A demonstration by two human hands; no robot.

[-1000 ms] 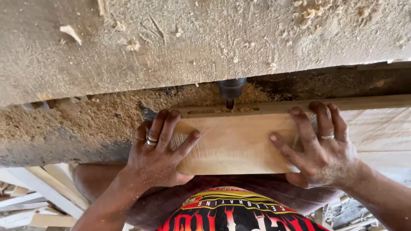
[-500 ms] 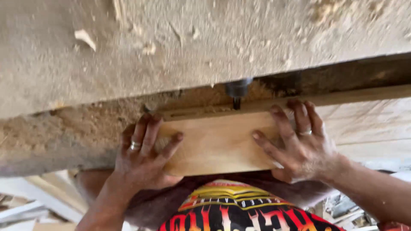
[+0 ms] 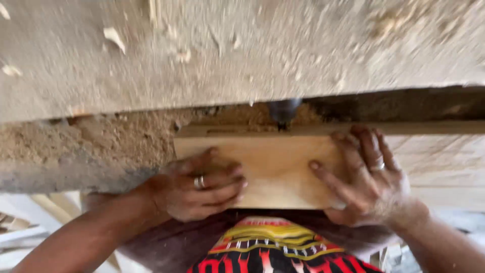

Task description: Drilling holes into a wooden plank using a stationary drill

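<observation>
A pale rectangular wooden board [image 3: 275, 169] lies flat on a sawdust-covered machine table [image 3: 101, 146]. My left hand [image 3: 202, 187] presses on the board's near left part, fingers curled over its surface, a ring on one finger. My right hand [image 3: 366, 179] lies spread on the board's right end, also ringed. A dark drill bit [image 3: 283, 114] hangs at the board's far edge, next to a wooden fence strip [image 3: 404, 127].
A broad dusty slab [image 3: 227, 50] strewn with wood chips fills the top of the view. Sawdust heaps [image 3: 126, 136] lie left of the board. Pale planks [image 3: 444, 172] extend on the right, and wooden slats [image 3: 20, 227] lie low on the left.
The board has slid left under the bit. My left hand has turned sideways with fingers curled, and the view has shifted.
</observation>
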